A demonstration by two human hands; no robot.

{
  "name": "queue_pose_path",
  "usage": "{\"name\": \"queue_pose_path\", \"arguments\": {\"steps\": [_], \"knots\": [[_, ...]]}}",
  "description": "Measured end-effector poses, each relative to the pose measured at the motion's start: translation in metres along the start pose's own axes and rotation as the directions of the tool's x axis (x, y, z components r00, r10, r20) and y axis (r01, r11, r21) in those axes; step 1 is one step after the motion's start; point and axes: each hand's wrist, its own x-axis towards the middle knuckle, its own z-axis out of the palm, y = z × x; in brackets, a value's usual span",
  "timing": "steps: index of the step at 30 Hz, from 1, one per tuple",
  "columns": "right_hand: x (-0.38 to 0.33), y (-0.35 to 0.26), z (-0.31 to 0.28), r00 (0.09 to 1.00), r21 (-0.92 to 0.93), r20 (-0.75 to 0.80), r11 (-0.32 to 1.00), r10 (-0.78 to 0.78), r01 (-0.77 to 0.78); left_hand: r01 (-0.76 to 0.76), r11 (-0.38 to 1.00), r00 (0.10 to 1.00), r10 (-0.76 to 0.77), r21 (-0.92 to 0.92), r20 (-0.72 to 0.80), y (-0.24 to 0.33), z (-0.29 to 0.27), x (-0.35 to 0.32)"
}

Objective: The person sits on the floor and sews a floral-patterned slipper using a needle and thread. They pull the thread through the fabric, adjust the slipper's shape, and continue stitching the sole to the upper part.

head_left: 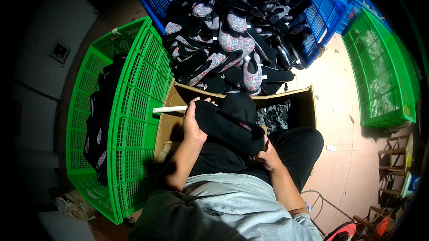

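Note:
Above my lap I hold a black cloth shoe, its dark side turned up and slanting from upper left to lower right. My left hand is closed around its upper-left end. At the lower-right end, my right hand pinches the edge; a small dark thing shows by its thumb, too unclear to name. A white rod sticks out leftward beside my left fingers; whether they touch it is hidden. Beyond my knees lies a big heap of flowered and black cloth shoes.
The heap fills a blue crate. A green crate with more dark shoes stands at my left, another green crate at the far right. Between my legs and the heap, a cardboard box holds grey scraps. A wooden rack stands right.

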Motion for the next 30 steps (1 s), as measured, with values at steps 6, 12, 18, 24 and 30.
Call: {"name": "queue_pose_path", "arguments": {"steps": [6,12,18,24,30], "knots": [[0.002,0.003,0.000,0.999,0.006,0.024,0.999,0.048,-0.048,0.018,1.000,1.000,-0.018,-0.018,0.008,0.000,-0.002,0.001],[0.003,0.001,-0.001,0.997,0.008,0.039,0.998,0.069,-0.069,0.036,0.998,0.999,-0.036,-0.044,0.003,-0.002,-0.002,0.006],[0.002,0.002,-0.002,0.998,-0.018,0.044,0.998,0.054,-0.053,0.087,0.994,0.993,-0.091,-0.064,-0.072,0.000,0.004,0.000],[0.002,-0.001,0.002,0.997,-0.011,0.045,0.998,0.060,-0.060,0.094,0.994,0.989,-0.100,-0.061,-0.107,0.003,0.013,-0.006],[0.002,0.000,-0.001,0.996,0.008,0.050,0.997,0.070,-0.071,0.098,0.994,0.991,-0.103,-0.057,-0.091,-0.001,0.001,0.000]]}}
